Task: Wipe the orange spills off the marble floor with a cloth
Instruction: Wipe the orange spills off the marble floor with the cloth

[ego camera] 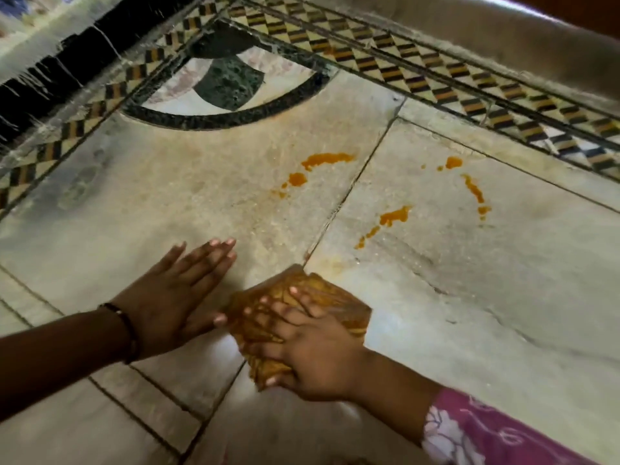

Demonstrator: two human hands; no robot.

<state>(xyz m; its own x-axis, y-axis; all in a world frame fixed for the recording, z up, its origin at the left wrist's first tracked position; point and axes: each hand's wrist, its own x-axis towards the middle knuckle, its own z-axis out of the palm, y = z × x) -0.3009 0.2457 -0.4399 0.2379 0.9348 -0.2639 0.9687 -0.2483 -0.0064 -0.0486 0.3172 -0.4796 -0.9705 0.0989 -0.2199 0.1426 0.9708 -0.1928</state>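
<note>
Orange spills lie on the pale marble floor [167, 203]: one streak [327, 160] with a blob [297, 178] below it, a middle streak [394, 214], and a curved trail at the right [473, 189]. An orange-stained cloth [322, 293] lies flat on the floor nearer to me than the spills. My right hand [302, 347] presses on the cloth with spread fingers, thumb at its near edge. My left hand [177, 290] rests flat on the bare floor just left of the cloth, fingers straight, holding nothing.
A checkered inlaid border [436, 82] runs along the far and right sides, with a wall base [503, 45] beyond it. A dark curved marble inlay [228, 85] sits at the far left corner. Grout lines cross the floor near my arms.
</note>
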